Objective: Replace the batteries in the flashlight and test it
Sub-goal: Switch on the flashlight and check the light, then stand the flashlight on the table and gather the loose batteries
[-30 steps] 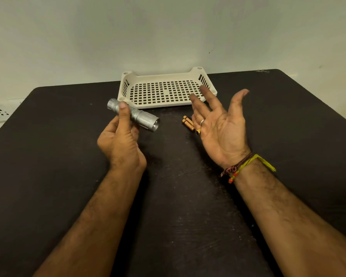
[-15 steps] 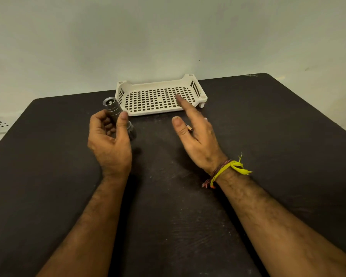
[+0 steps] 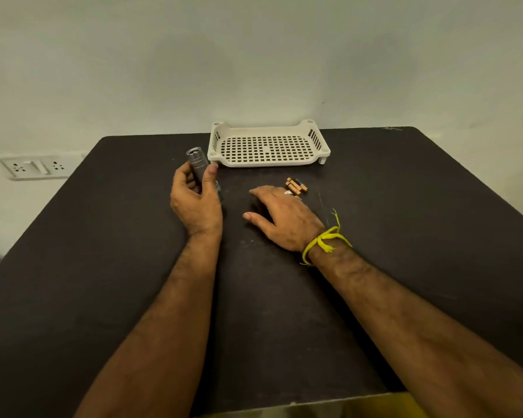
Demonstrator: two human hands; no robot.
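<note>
- On the dark matte tabletop [image 3: 103, 267], towards its far edge, a silver ribbed metal flashlight [image 3: 198, 164] is held in the left hand [image 3: 195, 203] – the thumb is laid on its right side and the fingers are curled round the left side, so the grip is closed on the barrel's lower half
- One round end of the barrel is pointed up and away towards the wall, slightly to the left; the long axis is tilted steeply, with the lower end hidden behind the hand, close to the table or touching it – which cannot be told
- Whether the upper end is a lens or an opened cap cannot be made out
- Just beyond the right hand [image 3: 280, 217], a small cluster of orange-and-black cylindrical batteries [image 3: 296, 186] is seen lying flat, touching one another
- The right hand is spread palm-down with fingers loosely open; nothing is held in it as far as can be seen
- A white perforated plastic tray [image 3: 314, 160] stands behind, with nothing in it
- The flashlight is judged stiff, fairly heavy for its bulk and smooth; it is best gripped on the ribbed barrel while an end is twisted
- The batteries are judged light, slick and prone to rolling; each is best pinched across its middle
</note>
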